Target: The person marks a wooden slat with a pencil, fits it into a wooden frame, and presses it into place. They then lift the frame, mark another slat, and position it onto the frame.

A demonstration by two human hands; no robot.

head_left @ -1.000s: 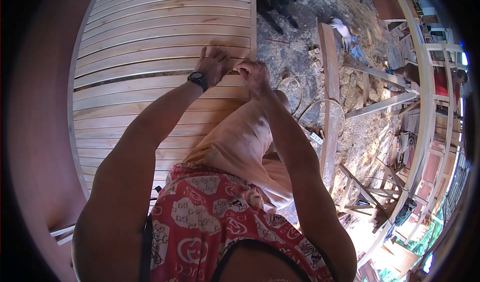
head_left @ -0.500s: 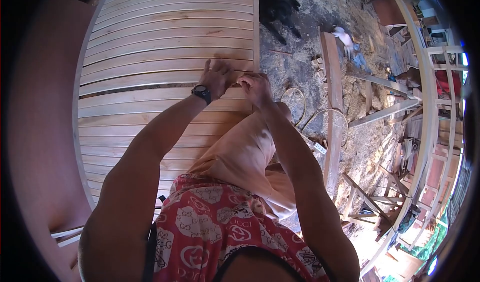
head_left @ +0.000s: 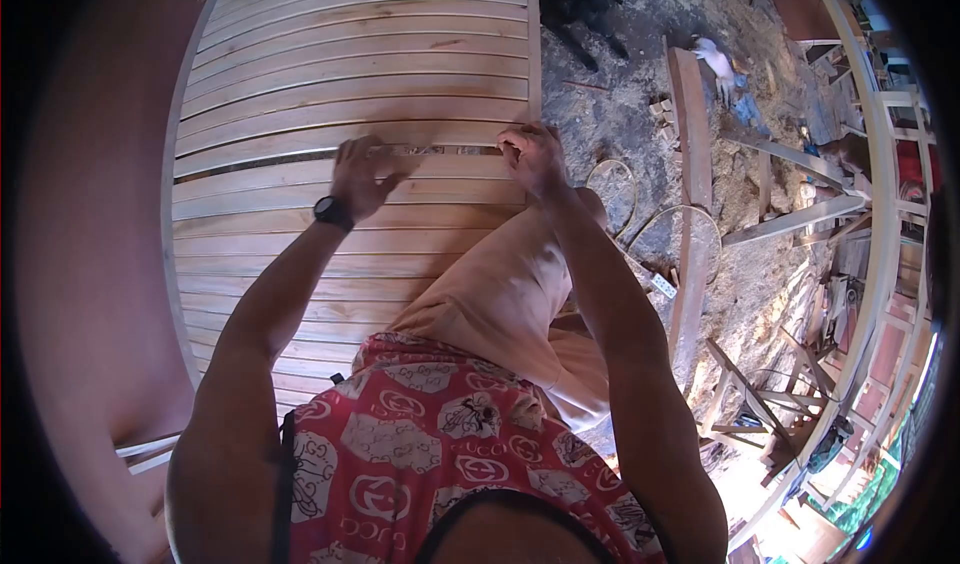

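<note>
A slatted wooden panel [head_left: 360, 74] lies in front of me, its pale slats running left to right. One gap [head_left: 440, 150] between two slats is wider than the others and shows a dark, speckled strip. Over the slats just below this gap is my left hand [head_left: 365, 176], slightly blurred, thumb and fingers apart and nothing visible in it; a dark watch [head_left: 333, 212] is on that wrist. My right hand [head_left: 536, 159] is at the gap's right end, by the panel's side rail [head_left: 534, 44]. Its fingers are curled together, and what they may pinch is hidden.
A reddish-brown board surface [head_left: 100, 164] stands along the left. To the right, the dusty floor holds a long timber beam [head_left: 692, 144], a looped cable [head_left: 640, 234], a power strip [head_left: 662, 285] and small wood blocks [head_left: 662, 119]. A black dog-like animal [head_left: 585, 14] is beyond the panel.
My left hand has moved left along the gap, away from my right hand, uncovering more of the gap. My right hand stays near the rail. The view has shifted slightly.
</note>
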